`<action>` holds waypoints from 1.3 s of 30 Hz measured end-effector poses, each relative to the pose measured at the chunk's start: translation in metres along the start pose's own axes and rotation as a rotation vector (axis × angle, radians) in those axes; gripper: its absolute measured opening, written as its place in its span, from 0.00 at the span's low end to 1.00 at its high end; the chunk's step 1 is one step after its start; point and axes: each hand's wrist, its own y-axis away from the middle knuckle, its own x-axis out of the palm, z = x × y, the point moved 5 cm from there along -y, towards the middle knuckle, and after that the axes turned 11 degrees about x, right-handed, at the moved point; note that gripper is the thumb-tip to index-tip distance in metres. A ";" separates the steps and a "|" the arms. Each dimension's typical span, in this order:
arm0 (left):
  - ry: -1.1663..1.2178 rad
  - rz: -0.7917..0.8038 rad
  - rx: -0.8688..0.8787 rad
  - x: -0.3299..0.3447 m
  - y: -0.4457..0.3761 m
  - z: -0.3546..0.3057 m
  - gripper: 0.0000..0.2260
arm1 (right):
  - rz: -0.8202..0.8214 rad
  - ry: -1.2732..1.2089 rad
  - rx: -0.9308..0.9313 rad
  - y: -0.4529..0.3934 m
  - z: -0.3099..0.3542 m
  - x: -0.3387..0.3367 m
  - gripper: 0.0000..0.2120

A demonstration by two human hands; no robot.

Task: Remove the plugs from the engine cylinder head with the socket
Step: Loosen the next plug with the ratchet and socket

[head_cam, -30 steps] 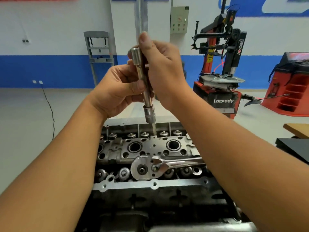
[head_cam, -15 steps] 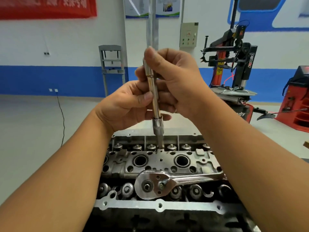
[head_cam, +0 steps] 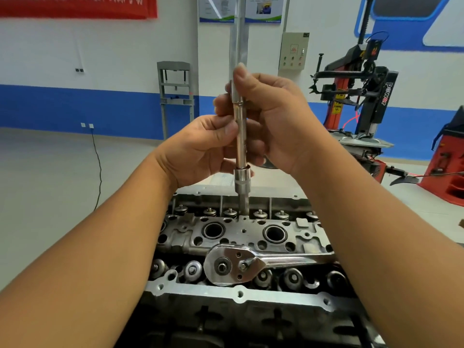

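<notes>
Both hands work over the grey cast-metal engine cylinder head point(head_cam: 246, 234). To the left, the left hand point(head_cam: 200, 149) curls its fingers round the slim chrome extension bar point(head_cam: 241, 136), thumb on the shaft. That bar stands upright, its short silver socket point(head_cam: 242, 180) pointing down at the head's far row of valves. Right of it, the right hand point(head_cam: 273, 121) pinches the bar's top. Lower right, a polished steel ratchet wrench point(head_cam: 241, 266) lies flat on the head.

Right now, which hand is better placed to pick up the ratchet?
Right hand, probably: the ratchet handle runs under the right forearm. Both hands grip the extension bar; left hand steadies it lower down.
</notes>
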 end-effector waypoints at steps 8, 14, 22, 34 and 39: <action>-0.057 -0.022 0.040 -0.001 -0.003 -0.001 0.16 | -0.016 -0.036 -0.003 -0.004 0.000 -0.005 0.11; -0.047 -0.026 0.042 0.002 -0.002 0.000 0.16 | -0.026 -0.063 -0.020 -0.001 0.003 -0.005 0.11; -0.029 0.020 0.042 -0.001 -0.002 0.005 0.15 | 0.045 -0.138 0.038 -0.001 0.000 -0.003 0.12; -0.012 0.020 0.003 0.001 0.000 0.000 0.15 | 0.117 -0.152 0.039 -0.001 0.001 0.002 0.12; -0.072 -0.067 0.050 -0.002 -0.004 0.001 0.17 | 0.024 -0.055 -0.014 -0.001 0.001 -0.005 0.09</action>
